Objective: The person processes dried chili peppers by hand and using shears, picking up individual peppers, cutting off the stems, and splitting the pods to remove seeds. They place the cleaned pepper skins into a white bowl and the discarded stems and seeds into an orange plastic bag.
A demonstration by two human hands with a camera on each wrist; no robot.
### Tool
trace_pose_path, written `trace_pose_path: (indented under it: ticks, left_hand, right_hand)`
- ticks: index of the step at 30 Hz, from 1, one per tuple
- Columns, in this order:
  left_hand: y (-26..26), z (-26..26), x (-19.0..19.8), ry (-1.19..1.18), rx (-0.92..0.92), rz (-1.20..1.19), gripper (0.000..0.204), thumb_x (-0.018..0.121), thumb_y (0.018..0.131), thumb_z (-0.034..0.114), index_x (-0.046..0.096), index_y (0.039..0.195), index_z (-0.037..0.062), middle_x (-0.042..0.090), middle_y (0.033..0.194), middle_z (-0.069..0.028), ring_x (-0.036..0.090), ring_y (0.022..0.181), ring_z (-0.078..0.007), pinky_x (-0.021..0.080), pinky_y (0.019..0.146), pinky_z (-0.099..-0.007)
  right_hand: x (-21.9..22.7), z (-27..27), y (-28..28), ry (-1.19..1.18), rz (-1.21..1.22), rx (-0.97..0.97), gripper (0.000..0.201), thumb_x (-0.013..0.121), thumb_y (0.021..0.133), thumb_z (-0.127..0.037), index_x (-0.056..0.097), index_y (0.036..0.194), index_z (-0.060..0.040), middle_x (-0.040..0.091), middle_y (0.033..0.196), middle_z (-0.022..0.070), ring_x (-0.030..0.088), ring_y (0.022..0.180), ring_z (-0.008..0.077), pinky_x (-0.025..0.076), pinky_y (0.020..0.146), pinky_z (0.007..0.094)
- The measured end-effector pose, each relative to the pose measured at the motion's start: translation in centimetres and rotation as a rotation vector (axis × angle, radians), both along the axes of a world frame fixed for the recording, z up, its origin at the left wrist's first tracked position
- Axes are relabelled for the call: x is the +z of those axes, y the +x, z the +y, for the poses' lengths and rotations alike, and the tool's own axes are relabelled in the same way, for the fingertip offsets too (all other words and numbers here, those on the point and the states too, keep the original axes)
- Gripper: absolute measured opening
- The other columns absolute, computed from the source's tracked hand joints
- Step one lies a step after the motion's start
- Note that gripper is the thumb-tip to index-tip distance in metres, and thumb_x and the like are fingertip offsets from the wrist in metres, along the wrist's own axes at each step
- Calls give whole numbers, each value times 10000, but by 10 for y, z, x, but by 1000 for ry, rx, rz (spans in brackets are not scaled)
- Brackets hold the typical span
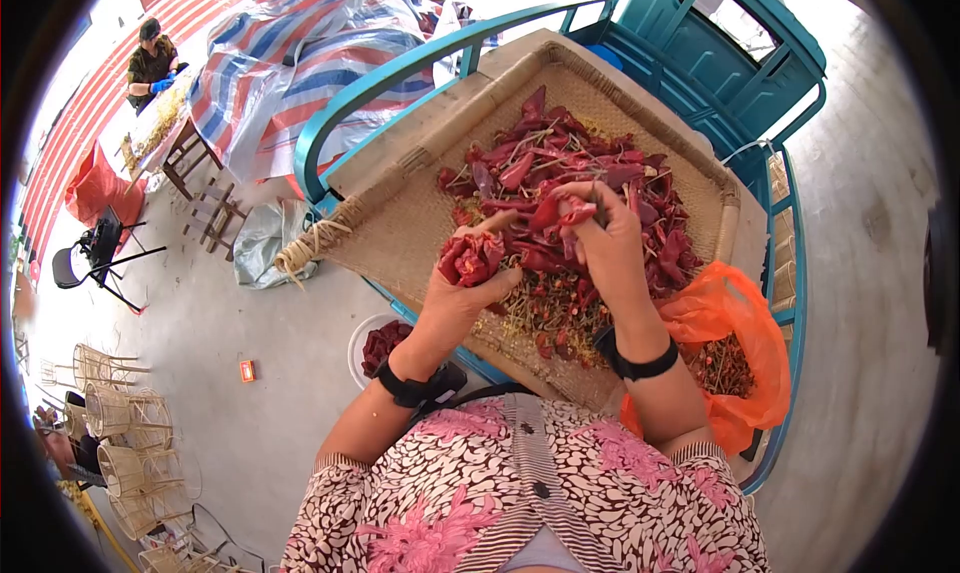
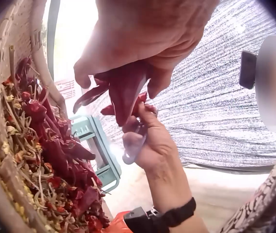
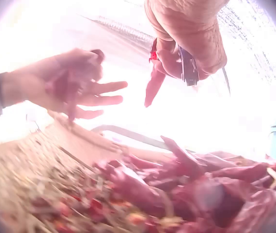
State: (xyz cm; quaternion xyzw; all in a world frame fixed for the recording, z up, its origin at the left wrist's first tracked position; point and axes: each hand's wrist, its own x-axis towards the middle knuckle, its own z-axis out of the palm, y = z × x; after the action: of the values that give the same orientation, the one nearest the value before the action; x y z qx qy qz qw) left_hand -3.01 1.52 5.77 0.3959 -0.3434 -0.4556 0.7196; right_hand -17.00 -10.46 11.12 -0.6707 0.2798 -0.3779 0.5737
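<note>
My left hand (image 1: 455,303) holds a bunch of dried red peppers (image 1: 472,260) in its curled fingers; in the left wrist view these peppers (image 2: 123,92) hang below the palm. Close to its right, my right hand (image 1: 612,248) pinches one dried red pepper (image 1: 556,213). The same hand also holds a small metal tool (image 3: 189,68) with a looped end. Both hands are above a large woven tray (image 1: 390,228), where a heap of dried red peppers (image 1: 665,218) lies. Nearer my body, stems and small scraps (image 1: 560,318) cover the tray.
The tray rests on a blue-green truck bed with a curved rail (image 1: 312,143). An orange plastic bag (image 1: 765,348) of scraps hangs at right. At left stands a white bucket (image 1: 356,358) of peppers. A person (image 1: 150,68) in blue gloves works behind, near wooden stools (image 1: 212,218).
</note>
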Motion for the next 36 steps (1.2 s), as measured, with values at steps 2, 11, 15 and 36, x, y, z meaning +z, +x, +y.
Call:
trace_pose_path:
  ticks: [2, 11, 15, 36]
  left_hand:
    - [-4, 5, -1, -6, 12, -23, 361, 723, 819, 58, 521, 1116, 81, 586, 1021, -7, 582, 800, -71, 533, 597, -221]
    - [57, 88, -57, 309, 202, -223, 344, 735, 772, -13, 520, 1026, 72, 599, 918, 28, 545, 838, -50, 482, 749, -241]
    - [102, 141, -138, 634, 253, -489, 616, 749, 708, 16, 431, 1229, 96, 626, 983, -71, 606, 824, -140, 512, 636, -274]
    - [76, 109, -249, 661, 791, -353, 257, 605, 878, 87, 590, 1115, -11, 630, 1019, -158, 624, 899, -272, 495, 828, -352]
  right_hand:
    - [-2, 26, 2, 170, -2, 146, 143, 587, 950, -95, 624, 1062, -14, 639, 899, -17, 547, 740, 34, 461, 658, 197]
    - [-16, 19, -30, -555, 714, -277, 293, 687, 847, -196, 579, 1062, -28, 623, 988, 146, 625, 912, 289, 491, 795, 388]
    - [-36, 2, -37, -448, 980, -305, 492, 664, 862, -412, 527, 1123, -18, 646, 960, 179, 641, 903, 323, 490, 792, 420]
    - [-17, 28, -79, 440, -9, -200, 176, 546, 941, -116, 540, 1103, -51, 635, 797, 57, 401, 431, 31, 292, 373, 192]
